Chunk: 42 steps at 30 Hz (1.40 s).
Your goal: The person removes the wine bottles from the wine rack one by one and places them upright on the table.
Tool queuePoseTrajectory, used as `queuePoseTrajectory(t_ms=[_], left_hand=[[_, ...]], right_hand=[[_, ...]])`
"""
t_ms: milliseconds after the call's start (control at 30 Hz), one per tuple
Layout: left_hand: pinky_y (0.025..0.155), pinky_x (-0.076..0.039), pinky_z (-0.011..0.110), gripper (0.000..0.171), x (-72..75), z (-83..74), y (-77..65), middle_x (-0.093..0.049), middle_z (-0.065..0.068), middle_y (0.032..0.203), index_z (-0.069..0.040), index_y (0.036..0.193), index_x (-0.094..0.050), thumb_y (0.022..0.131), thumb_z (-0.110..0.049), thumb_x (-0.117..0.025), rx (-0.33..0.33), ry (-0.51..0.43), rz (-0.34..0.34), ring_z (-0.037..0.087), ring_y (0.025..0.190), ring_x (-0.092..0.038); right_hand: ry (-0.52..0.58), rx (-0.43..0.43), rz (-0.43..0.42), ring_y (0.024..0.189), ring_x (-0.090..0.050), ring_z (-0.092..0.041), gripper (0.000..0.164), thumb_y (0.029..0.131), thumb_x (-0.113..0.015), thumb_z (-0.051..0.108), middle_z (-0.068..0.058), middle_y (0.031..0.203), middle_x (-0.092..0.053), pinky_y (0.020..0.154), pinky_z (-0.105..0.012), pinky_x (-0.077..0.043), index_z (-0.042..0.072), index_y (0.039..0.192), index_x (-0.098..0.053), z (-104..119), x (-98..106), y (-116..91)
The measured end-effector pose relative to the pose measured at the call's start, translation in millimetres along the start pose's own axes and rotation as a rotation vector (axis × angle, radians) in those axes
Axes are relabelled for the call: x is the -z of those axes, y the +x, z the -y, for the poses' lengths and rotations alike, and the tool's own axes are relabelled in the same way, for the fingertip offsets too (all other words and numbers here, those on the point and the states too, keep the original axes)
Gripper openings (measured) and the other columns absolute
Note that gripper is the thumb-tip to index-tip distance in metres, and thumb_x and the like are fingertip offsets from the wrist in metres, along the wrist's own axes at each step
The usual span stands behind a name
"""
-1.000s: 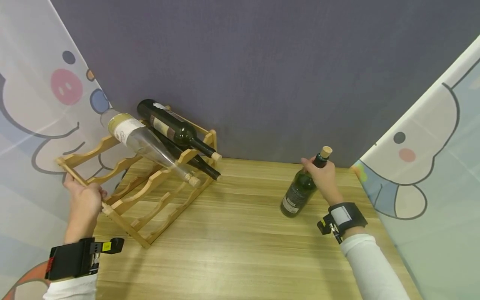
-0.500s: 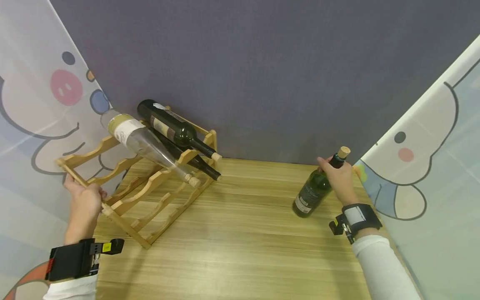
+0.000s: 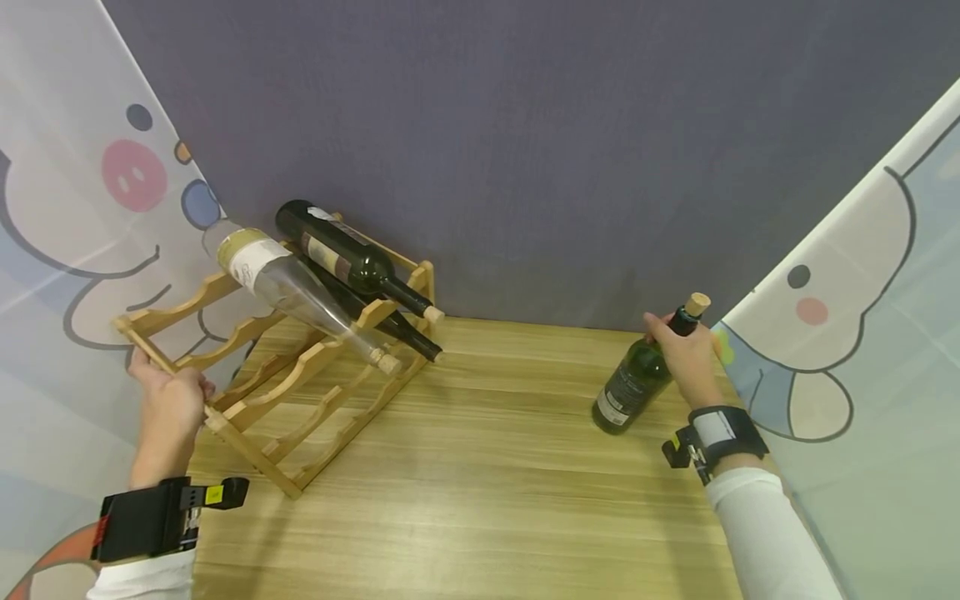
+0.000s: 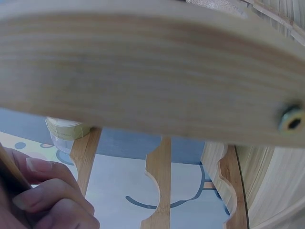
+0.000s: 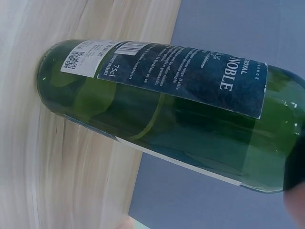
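Observation:
My right hand (image 3: 686,354) grips a green wine bottle (image 3: 633,383) by its neck, below the cork. The bottle's base is at the tabletop toward the right side; its dark printed label (image 5: 190,76) shows in the right wrist view. With my left hand (image 3: 168,404) I hold the near-left end of a wooden wine rack (image 3: 247,442), fingers curled round a bar. On the rack lie a clear bottle (image 3: 292,287) with a cork, a dark green bottle (image 3: 337,250) with a cork, and another dark bottle (image 3: 408,333) beneath them, partly hidden.
Wooden tabletop (image 3: 480,492) runs between the rack and the green bottle. A grey wall panel (image 3: 525,167) rises at the back. Printed cartoon panels (image 3: 67,208) flank both sides, close to the rack at left and my right arm.
My right hand has moved to the right with the green wine bottle, mostly in the first half second. My left hand, the rack and its bottles have stayed where they were.

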<state>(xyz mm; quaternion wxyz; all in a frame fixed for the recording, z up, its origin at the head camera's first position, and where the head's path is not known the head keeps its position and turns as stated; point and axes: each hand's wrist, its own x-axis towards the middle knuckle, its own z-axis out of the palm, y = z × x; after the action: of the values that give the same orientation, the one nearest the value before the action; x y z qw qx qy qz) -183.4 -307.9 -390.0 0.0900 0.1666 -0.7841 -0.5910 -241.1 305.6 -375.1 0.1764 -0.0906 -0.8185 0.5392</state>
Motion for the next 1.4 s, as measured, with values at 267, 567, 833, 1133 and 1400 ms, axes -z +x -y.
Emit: queuePoseTrajectory(t_ms=[267, 567, 833, 1133, 1400], left_hand=[[0.055, -0.037, 0.027, 0.078, -1.9, 2.3, -2.5, -0.034, 0.010, 0.100, -0.026, 0.153, 0.025, 0.097, -0.009, -0.026, -0.010, -0.007, 0.000, 0.010, 0.071, -0.044], [0.053, -0.037, 0.028, 0.076, 0.4, 2.8, -1.3, -0.046, -0.004, 0.083, -0.024, 0.152, 0.028, 0.098, -0.012, -0.025, 0.001, 0.037, 0.003, 0.008, 0.068, -0.046], [0.053, -0.036, 0.028, 0.077, 0.3, 2.5, -1.1, -0.046, -0.005, 0.081, -0.024, 0.152, 0.027, 0.098, -0.011, -0.026, 0.001, 0.033, 0.004, 0.008, 0.065, -0.045], [0.052, -0.037, 0.027, 0.079, -0.3, -0.6, -0.3, -0.047, -0.005, 0.080, -0.025, 0.152, 0.028, 0.097, -0.010, -0.027, 0.008, 0.027, 0.001, 0.009, 0.063, -0.045], [0.052, -0.036, 0.026, 0.080, -0.7, -0.4, 0.9, -0.042, 0.002, 0.090, -0.027, 0.151, 0.028, 0.097, -0.008, -0.028, 0.008, -0.047, 0.018, 0.009, 0.066, -0.044]], right_hand=[[0.006, -0.022, -0.072, 0.067, -0.056, -0.003, 0.026, 0.091, -0.069, 0.035, 0.020, 0.063, -0.059, 0.070, -0.018, -0.043, 0.019, 0.075, -0.057, -17.6, 7.1, 9.0], [0.059, -0.009, -0.195, 0.060, -0.054, -0.005, 0.025, 0.088, -0.073, 0.028, 0.017, 0.059, -0.059, 0.063, -0.018, -0.041, 0.016, 0.072, -0.059, -23.1, 19.1, 16.4], [0.039, -0.023, -0.245, 0.061, -0.052, -0.005, 0.027, 0.089, -0.072, 0.031, 0.018, 0.059, -0.058, 0.063, -0.019, -0.038, 0.014, 0.072, -0.060, -24.5, 28.7, 17.1], [0.069, -0.066, -0.281, 0.059, -0.052, -0.004, 0.025, 0.089, -0.072, 0.026, 0.017, 0.057, -0.058, 0.064, -0.018, -0.038, 0.014, 0.072, -0.059, -22.0, 33.6, 19.4], [0.084, -0.093, -0.309, 0.056, -0.049, -0.001, 0.028, 0.088, -0.073, 0.025, 0.018, 0.054, -0.056, 0.063, -0.017, -0.037, 0.016, 0.067, -0.057, -16.8, 40.6, 20.3]])
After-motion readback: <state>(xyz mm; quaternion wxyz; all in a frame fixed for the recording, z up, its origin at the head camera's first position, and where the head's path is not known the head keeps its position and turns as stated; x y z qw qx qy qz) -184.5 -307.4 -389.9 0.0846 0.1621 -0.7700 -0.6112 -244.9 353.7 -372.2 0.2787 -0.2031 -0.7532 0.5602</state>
